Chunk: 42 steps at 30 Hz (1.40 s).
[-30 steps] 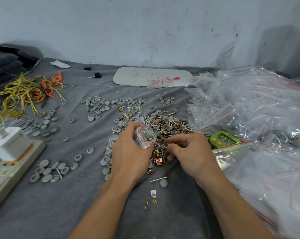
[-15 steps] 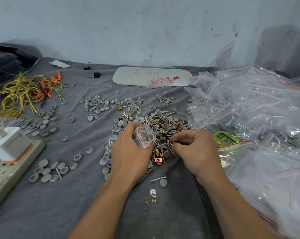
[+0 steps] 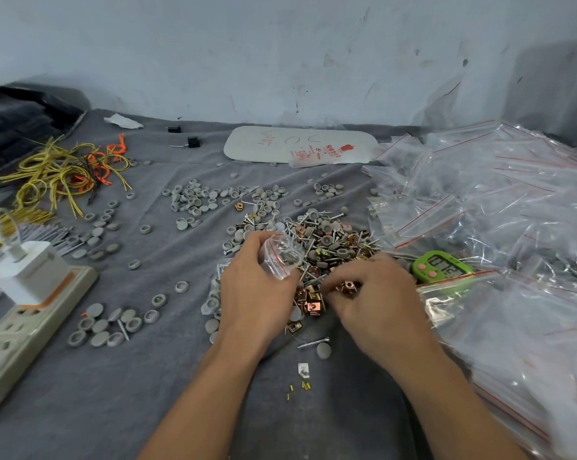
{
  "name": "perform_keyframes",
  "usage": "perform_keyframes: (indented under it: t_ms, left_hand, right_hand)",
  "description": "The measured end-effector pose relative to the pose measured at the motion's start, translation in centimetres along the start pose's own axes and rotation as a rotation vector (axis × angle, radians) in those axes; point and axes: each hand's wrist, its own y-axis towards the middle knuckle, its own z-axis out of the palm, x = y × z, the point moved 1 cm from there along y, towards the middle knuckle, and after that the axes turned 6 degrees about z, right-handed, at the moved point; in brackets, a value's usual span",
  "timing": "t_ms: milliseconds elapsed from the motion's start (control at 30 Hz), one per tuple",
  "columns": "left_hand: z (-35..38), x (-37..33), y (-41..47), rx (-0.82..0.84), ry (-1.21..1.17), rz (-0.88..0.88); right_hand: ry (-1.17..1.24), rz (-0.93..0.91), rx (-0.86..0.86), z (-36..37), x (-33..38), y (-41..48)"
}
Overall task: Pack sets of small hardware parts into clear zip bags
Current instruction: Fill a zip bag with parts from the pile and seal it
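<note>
Both forearms reach in from the near edge of the desk point(image 3: 147, 393), the left hand point(image 3: 252, 293), knuckles up, with its grip curled round a clear bag point(image 3: 280, 257) at the parts pile point(image 3: 330, 240), the right hand point(image 3: 376, 293) pinching a copper clip point(image 3: 348, 287) just right of it.

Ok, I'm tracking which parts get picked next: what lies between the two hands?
Head view: a cluster of copper clips on the cloth, between the left hand, gripping the zip bag, and the right hand, pinching a single clip.
</note>
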Motion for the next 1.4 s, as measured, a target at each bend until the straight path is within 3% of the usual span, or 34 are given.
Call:
perform_keyframes:
  t_ms: [100, 267, 533, 667, 767, 867, 1133, 1233, 1400]
  left_hand:
    - [0.1, 0.0, 0.1, -0.008, -0.001, -0.005]
    - [0.1, -0.1, 0.0, -0.004, 0.004, 0.014]
    - [0.1, 0.0, 0.0, 0.000, 0.002, 0.022]
    - [0.0, 0.2, 0.2, -0.027, -0.019, -0.007]
    - [-0.3, 0.5, 0.7, -0.080, -0.039, -0.044]
    - [-0.4, 0.7, 0.9, -0.107, -0.070, -0.072]
    - [-0.3, 0.6, 0.9, -0.091, -0.057, -0.074]
    - [-0.4, 0.6, 0.8, -0.083, -0.041, -0.065]
    - [-0.2, 0.4, 0.2, -0.017, 0.029, 0.036]
  right_hand:
    - [-0.180, -0.113, 0.145, 0.7, 1.0, -0.4]
    - [-0.314, -0.095, 0.142, 1.1, 1.7, -0.6]
    - [0.030, 0.026, 0.047, 1.4, 0.2, -0.2]
    - [0.051, 0.005, 0.022, 0.8, -0.1, -0.1]
    - [0.161, -0.061, 0.204, 0.7, 0.8, -0.8]
    - [0.082, -0.089, 0.374, 1.1, 1.3, -1.2]
    - [-0.005, -0.060, 0.218, 2.2, 1.1, -0.5]
    - [0.141, 0.018, 0.123, 1.5, 0.3, 0.1]
    - [0.787, 0.211, 0.133, 0.8, -0.3, 0.5]
